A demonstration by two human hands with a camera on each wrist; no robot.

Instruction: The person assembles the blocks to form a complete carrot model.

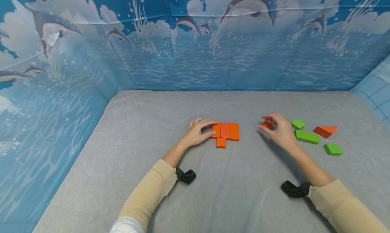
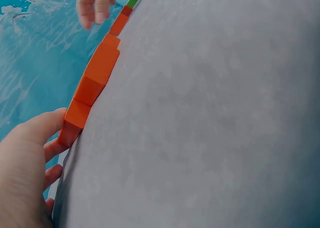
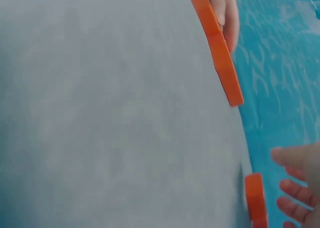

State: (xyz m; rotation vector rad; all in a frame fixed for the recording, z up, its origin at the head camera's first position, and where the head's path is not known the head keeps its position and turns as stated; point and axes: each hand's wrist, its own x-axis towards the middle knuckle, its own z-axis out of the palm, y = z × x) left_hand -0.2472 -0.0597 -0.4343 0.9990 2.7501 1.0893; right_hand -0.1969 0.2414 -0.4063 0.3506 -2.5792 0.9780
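Three orange blocks (image 1: 234, 131) stand side by side in a row, and a small orange block (image 1: 220, 142) touches their near side. My left hand (image 1: 196, 131) holds the leftmost block (image 1: 216, 129) at its left end, thumb and index finger against it; the left wrist view shows this contact too. Over a separate orange block (image 1: 266, 124) to the right, my right hand (image 1: 278, 130) hovers with loosely spread fingers. In the right wrist view a gap shows between these fingers and that block (image 3: 255, 198). The fingers partly hide it in the head view.
Right of my right hand lie a small green block (image 1: 298, 124), a long green block (image 1: 306, 137), another green block (image 1: 333, 149) and a red-orange triangular block (image 1: 325, 131). A grey cloth (image 1: 231, 192) covers the table; a blue dolphin-print curtain (image 1: 195, 67) hangs behind.
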